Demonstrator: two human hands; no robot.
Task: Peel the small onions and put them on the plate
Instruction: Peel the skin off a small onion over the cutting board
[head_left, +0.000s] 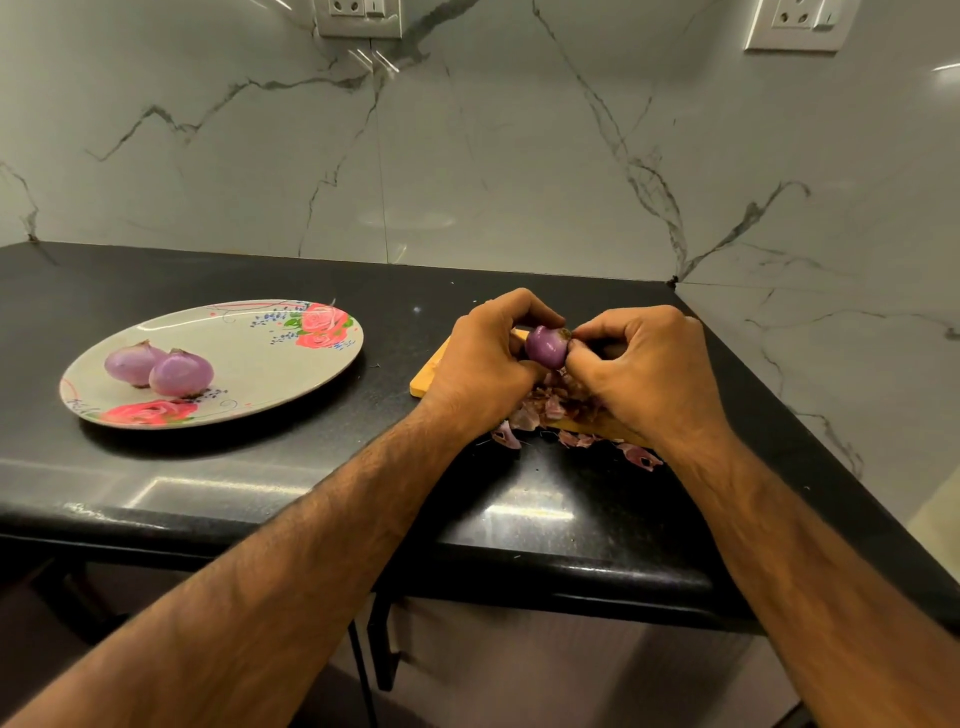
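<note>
Onions are the job here, and one small onion (545, 347) is up in the air between both hands, over the wooden board (431, 371) on the right side of the black counter (234, 478). The left hand (483, 364) has its fingers curled round the onion's left side and holds it tight. The right hand (644, 364) pinches at the onion's right end with thumb and fingertips, where a bit of brown root or skin shows. The onion looks shiny and purple, so most of its skin seems to be off.

Two peeled onions (158, 366) sit touching each other on the near left part of the flowery plate (291, 364), far off to the left of the hands. A heap of dry skins (550, 405) lies under the hands, on the board and spilling onto the counter near it.

I think the step now is pulling off the last bit at the end. Next, the onion needs a carry across to the left and a soft put-down on the plate beside the other two, so it does not roll.
</note>
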